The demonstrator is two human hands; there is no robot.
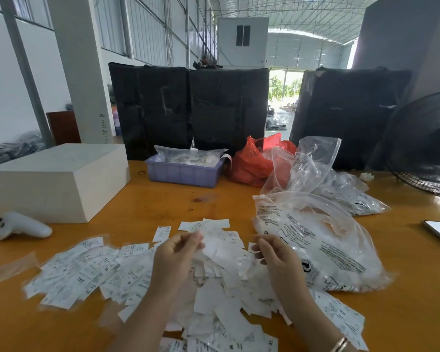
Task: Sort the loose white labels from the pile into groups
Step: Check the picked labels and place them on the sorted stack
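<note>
A white handheld controller (pixel 21 226) is lying well to the left of the pile of labels (pixel 214 295), in front of a white box (pixel 59 179). Nearer the pile, on its left side, a spread of printed labels (pixel 87 270) is fanning out across the orange worktop (pixel 163 201); whether that spread is already a sorted group I cannot tell.

Over the pile, the left hand (pixel 174 259) is pinching a blurred white label (pixel 214 246) between thumb and curled fingers, lifting it above the heap. Just right of that, the right hand (pixel 277 257) is hovering with fingers curled inward; it seems to be pinching something thin and pale, but the blur is too strong to be sure.

To the right of the pile a large clear printed bag (pixel 323 250) is lying against it. Beyond the pile, a purple tray (pixel 183 174) is sitting beside a red bag (pixel 254 161).

The step in hand looks like picking one label off the heap and reading it. The next move is likely calling for checking its size marking and laying it with matching ones, keeping groups apart.
</note>
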